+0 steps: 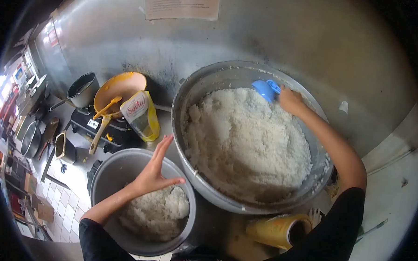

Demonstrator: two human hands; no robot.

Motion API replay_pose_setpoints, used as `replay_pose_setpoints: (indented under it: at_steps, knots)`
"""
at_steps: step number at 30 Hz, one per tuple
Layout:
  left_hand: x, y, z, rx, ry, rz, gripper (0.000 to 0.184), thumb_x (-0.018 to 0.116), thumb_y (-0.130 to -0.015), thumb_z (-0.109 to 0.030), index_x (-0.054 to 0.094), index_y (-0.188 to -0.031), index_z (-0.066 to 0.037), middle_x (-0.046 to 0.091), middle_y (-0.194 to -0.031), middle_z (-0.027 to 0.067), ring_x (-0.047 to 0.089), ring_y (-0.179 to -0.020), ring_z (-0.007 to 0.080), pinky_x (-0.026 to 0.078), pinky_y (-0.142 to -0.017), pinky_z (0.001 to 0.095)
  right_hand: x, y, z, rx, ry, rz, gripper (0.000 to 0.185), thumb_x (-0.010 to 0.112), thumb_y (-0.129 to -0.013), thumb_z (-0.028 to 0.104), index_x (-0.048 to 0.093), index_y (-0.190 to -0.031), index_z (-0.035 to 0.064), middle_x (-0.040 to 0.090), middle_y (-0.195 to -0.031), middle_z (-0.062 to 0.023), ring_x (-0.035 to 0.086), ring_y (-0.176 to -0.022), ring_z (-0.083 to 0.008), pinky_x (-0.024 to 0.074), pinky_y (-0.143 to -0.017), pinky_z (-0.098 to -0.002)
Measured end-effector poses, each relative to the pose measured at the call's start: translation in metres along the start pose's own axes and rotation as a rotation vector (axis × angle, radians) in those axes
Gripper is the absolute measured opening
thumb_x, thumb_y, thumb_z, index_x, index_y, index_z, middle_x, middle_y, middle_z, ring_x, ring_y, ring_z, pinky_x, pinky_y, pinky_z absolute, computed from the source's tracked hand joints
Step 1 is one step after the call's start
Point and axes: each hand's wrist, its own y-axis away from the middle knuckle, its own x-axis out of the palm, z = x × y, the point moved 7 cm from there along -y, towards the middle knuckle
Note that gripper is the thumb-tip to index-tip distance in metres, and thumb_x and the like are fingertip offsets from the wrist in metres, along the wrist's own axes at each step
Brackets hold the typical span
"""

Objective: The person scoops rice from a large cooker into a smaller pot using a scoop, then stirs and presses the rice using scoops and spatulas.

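Note:
My right hand (290, 100) is closed on the handle of a blue scoop (264, 90), at the far right inside a large metal pot (177, 129). Cooked white rice (251, 132) fills much of that pot, and the scoop touches its far edge. Over a smaller grey pot (105, 172), my left hand (153, 174) is open, thumb and fingers spread, holding nothing. A smaller heap of rice (161, 214) lies in the grey pot below it, partly hidden by my forearm.
Left of the pots, a yellow-stained pan (120, 85) with a spatula (108, 106) sits on a black stove (97, 128). A Sovia pouch (142, 116) stands beside it. A roll of plastic wrap (279, 229) lies near my right arm. Behind rises a metal wall (269, 30).

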Motion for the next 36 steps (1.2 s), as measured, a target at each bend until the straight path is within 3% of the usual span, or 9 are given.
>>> replay_pose_setpoints:
  at_steps: [2, 5, 7, 10, 16, 23, 30, 32, 36]
  knots:
    - [0.005, -0.003, 0.002, -0.015, -0.029, -0.022, 0.102, 0.078, -0.062, -0.032, 0.016, -0.136, 0.001, 0.026, -0.135, 0.0209, 0.015, -0.132, 0.0364, 0.022, -0.106, 0.0434, 0.021, -0.023, -0.002, -0.004, 0.040, -0.016, 0.032, 0.047, -0.083, 0.011, 0.047, -0.111, -0.0050, 0.060, -0.092, -0.0254, 0.060, -0.088, -0.0383, 0.0491, -0.072, -0.0442]
    - [0.011, -0.003, 0.006, -0.041, -0.055, -0.046, 0.107, 0.081, -0.057, -0.032, 0.017, -0.136, 0.001, 0.024, -0.136, 0.0206, 0.014, -0.132, 0.0386, 0.023, -0.105, 0.0454, 0.037, -0.037, 0.009, -0.229, 0.008, -0.270, 0.024, 0.047, -0.086, 0.014, 0.050, -0.096, -0.0083, 0.060, -0.075, -0.0238, 0.063, -0.068, -0.0351, 0.0499, -0.058, -0.0439]
    - [0.014, -0.003, 0.010, -0.070, -0.029, -0.097, 0.106, 0.081, -0.056, -0.030, 0.018, -0.135, 0.001, 0.025, -0.135, 0.0213, 0.014, -0.132, 0.0392, 0.024, -0.105, 0.0460, 0.032, -0.021, 0.012, 0.072, -0.293, 0.321, 0.030, 0.049, -0.089, 0.020, 0.051, -0.081, -0.0097, 0.057, -0.059, -0.0198, 0.059, -0.046, -0.0283, 0.0467, -0.040, -0.0401]
    - [0.013, -0.003, 0.012, -0.081, -0.031, -0.104, 0.105, 0.081, -0.056, -0.028, 0.018, -0.135, 0.002, 0.026, -0.134, 0.0221, 0.016, -0.132, 0.0391, 0.024, -0.104, 0.0459, 0.038, -0.028, 0.012, -0.013, -0.334, 0.346, 0.038, 0.049, -0.090, 0.024, 0.049, -0.074, -0.0105, 0.050, -0.048, -0.0160, 0.050, -0.032, -0.0232, 0.0403, -0.029, -0.0365]
    - [0.015, -0.003, 0.012, -0.070, -0.033, -0.094, 0.106, 0.081, -0.057, -0.028, 0.016, -0.135, 0.003, 0.023, -0.136, 0.0234, 0.018, -0.131, 0.0386, 0.025, -0.103, 0.0458, 0.039, -0.028, 0.029, -0.150, -0.313, 0.516, 0.038, 0.048, -0.090, 0.025, 0.049, -0.076, -0.0101, 0.051, -0.046, -0.0159, 0.051, -0.033, -0.0226, 0.0408, -0.030, -0.0362]
    - [0.015, -0.005, 0.014, -0.109, 0.023, -0.093, 0.106, 0.080, -0.058, -0.029, 0.015, -0.136, 0.003, 0.021, -0.137, 0.0241, 0.017, -0.131, 0.0386, 0.024, -0.103, 0.0453, 0.047, -0.012, 0.038, -0.072, -0.448, 0.569, 0.033, 0.047, -0.091, 0.026, 0.050, -0.079, -0.0047, 0.048, -0.046, -0.0122, 0.049, -0.034, -0.0192, 0.0400, -0.029, -0.0350]
    - [0.016, -0.003, 0.016, -0.114, 0.036, -0.080, 0.106, 0.080, -0.058, -0.030, 0.015, -0.136, 0.001, 0.021, -0.138, 0.0222, 0.013, -0.132, 0.0395, 0.022, -0.104, 0.0472, 0.059, 0.058, 0.160, -0.492, -0.446, 0.854, 0.030, 0.044, -0.091, 0.025, 0.057, -0.082, -0.0012, 0.049, -0.046, -0.0084, 0.048, -0.034, -0.0169, 0.0428, -0.036, -0.0334]
    - [0.015, -0.003, 0.015, -0.114, 0.051, -0.086, 0.106, 0.080, -0.057, -0.031, 0.016, -0.136, 0.000, 0.023, -0.137, 0.0205, 0.009, -0.133, 0.0405, 0.020, -0.105, 0.0497, 0.043, 0.054, 0.165, -0.533, -0.260, 0.634, 0.031, 0.044, -0.090, 0.023, 0.057, -0.077, -0.0032, 0.049, -0.046, -0.0090, 0.048, -0.033, -0.0177, 0.0423, -0.034, -0.0327]
    - [0.011, -0.007, 0.010, -0.115, -0.043, -0.076, 0.107, 0.080, -0.056, -0.031, 0.016, -0.136, 0.000, 0.024, -0.136, 0.0200, 0.009, -0.133, 0.0405, 0.021, -0.105, 0.0497, 0.006, 0.048, 0.147, -0.490, -0.446, 0.529, 0.035, 0.045, -0.089, 0.022, 0.055, -0.071, -0.0063, 0.049, -0.046, -0.0100, 0.049, -0.033, -0.0186, 0.0416, -0.032, -0.0319]
